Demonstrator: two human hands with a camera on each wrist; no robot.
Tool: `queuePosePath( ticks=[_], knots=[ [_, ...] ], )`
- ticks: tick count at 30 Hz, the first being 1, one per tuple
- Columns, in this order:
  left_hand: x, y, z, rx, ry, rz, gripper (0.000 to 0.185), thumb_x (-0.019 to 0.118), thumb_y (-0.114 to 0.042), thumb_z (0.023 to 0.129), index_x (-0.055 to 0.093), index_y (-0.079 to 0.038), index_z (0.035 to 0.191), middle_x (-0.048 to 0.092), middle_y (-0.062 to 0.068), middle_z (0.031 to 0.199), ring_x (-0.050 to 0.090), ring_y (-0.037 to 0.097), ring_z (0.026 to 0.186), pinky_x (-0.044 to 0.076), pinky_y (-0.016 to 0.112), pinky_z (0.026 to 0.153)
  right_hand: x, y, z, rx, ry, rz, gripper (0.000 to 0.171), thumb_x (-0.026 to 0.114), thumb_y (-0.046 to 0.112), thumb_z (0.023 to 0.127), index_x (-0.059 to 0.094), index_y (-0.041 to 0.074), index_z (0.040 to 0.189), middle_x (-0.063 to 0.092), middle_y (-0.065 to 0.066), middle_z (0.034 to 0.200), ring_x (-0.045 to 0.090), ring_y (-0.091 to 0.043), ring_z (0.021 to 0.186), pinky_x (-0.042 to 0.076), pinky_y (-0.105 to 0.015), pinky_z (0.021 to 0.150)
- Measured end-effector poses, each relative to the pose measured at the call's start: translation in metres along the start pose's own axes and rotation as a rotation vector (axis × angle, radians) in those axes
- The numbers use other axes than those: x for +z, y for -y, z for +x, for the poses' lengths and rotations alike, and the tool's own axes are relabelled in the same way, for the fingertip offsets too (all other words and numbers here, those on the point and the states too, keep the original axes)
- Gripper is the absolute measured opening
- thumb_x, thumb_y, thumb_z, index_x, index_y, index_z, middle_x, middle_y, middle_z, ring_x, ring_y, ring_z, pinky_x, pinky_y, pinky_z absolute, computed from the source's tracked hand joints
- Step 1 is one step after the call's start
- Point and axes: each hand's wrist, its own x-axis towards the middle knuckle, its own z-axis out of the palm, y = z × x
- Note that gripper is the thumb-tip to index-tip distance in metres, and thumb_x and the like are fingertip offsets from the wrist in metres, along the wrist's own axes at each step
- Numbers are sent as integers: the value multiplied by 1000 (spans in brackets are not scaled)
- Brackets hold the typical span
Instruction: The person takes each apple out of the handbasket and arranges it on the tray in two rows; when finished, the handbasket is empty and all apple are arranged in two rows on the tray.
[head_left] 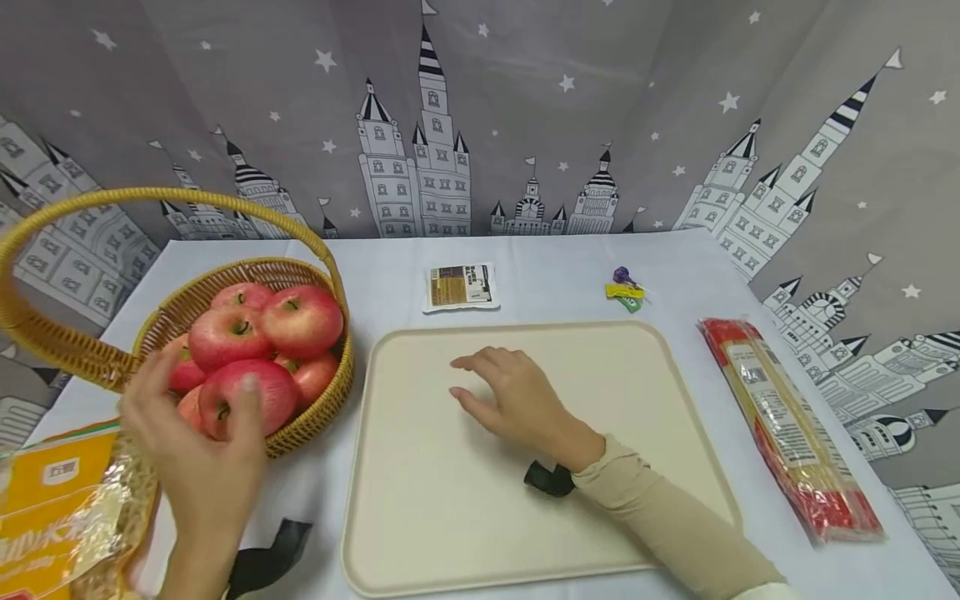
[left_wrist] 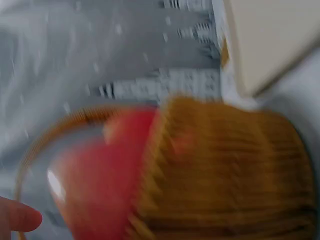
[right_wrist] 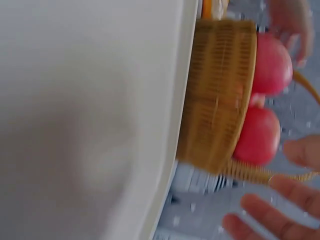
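A woven basket (head_left: 315, 408) with a tall arched handle stands at the left and holds several red apples (head_left: 300, 321). My left hand (head_left: 197, 433) reaches over the front apple (head_left: 243, 398), with spread fingers on either side of it and no closed grip. The blurred left wrist view shows that apple (left_wrist: 100, 175), the basket wall (left_wrist: 225, 170) and one fingertip (left_wrist: 17, 219). My right hand (head_left: 510, 400) rests flat on the beige tray (head_left: 420, 517) with relaxed fingers and holds nothing. Its fingers (right_wrist: 270, 215) also show in the right wrist view beside the basket (right_wrist: 215, 95).
A small flat packet (head_left: 461, 287) and a purple, yellow and green wrapped sweet (head_left: 625, 289) lie behind the tray. A long red noodle pack (head_left: 787, 425) lies at the right. A yellow food bag (head_left: 52, 508) sits at the lower left. White cloth covers the table.
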Motion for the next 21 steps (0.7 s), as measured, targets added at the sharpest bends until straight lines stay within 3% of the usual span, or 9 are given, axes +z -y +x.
queuePosePath(
  ticks=[2, 3, 6, 8, 10, 13, 17, 21],
  knots=[
    [-13, 24, 2, -181, -87, 23, 52, 59, -20, 82, 40, -14, 130, 34, 0, 133, 26, 7, 121, 21, 23, 102, 9, 14, 7, -65, 41, 47, 31, 58, 33, 85, 62, 15, 110, 64, 4, 100, 59, -10, 93, 46, -26, 79],
    [-17, 35, 3, -271, -88, 34, 52, 57, -21, 84, 38, -17, 132, 32, -2, 134, 26, 5, 121, 21, 21, 102, 13, 20, 11, -93, 59, 70, 33, 58, 33, 85, 61, 16, 113, 63, 4, 102, 58, -10, 95, 45, -25, 81],
    [-24, 61, 3, -503, -35, 28, 52, 52, -24, 88, 33, -22, 136, 27, 0, 137, 26, 5, 123, 21, 19, 103, 25, 39, 23, -176, 113, 139, 41, 58, 35, 85, 55, 16, 122, 58, 2, 114, 53, -9, 106, 42, -23, 91],
    [-24, 72, 1, -603, 17, 0, 51, 48, -25, 90, 31, -23, 139, 24, 2, 142, 25, 9, 129, 20, 21, 109, 32, 52, 34, -230, 135, 175, 48, 57, 37, 85, 49, 15, 128, 54, 0, 123, 50, -10, 114, 38, -21, 98],
    [-24, 81, 0, -639, 60, -31, 51, 45, -26, 92, 29, -21, 140, 22, 3, 146, 20, 11, 135, 14, 24, 113, 40, 64, 46, -267, 143, 194, 55, 57, 40, 85, 44, 16, 133, 48, -2, 132, 44, -10, 122, 33, -19, 104],
    [-24, 91, -1, -624, 90, -69, 52, 43, -25, 93, 28, -18, 141, 23, 3, 148, 17, 9, 138, 8, 22, 114, 51, 82, 67, -297, 144, 225, 64, 59, 44, 83, 37, 17, 137, 37, -4, 142, 34, -10, 131, 25, -18, 108],
    [-24, 98, -3, -570, 72, -112, 53, 43, -23, 92, 27, -13, 142, 25, 5, 148, 18, 8, 137, 9, 18, 112, 61, 101, 93, -321, 151, 214, 72, 61, 50, 79, 34, 22, 140, 25, -2, 149, 24, -9, 136, 17, -18, 111],
    [-23, 102, -6, -548, 56, -119, 54, 43, -22, 92, 25, -11, 142, 24, 7, 149, 20, 9, 137, 10, 19, 113, 71, 116, 112, -353, 190, 125, 78, 59, 61, 75, 33, 28, 140, 17, 0, 151, 18, -10, 138, 13, -19, 112]
  ],
)
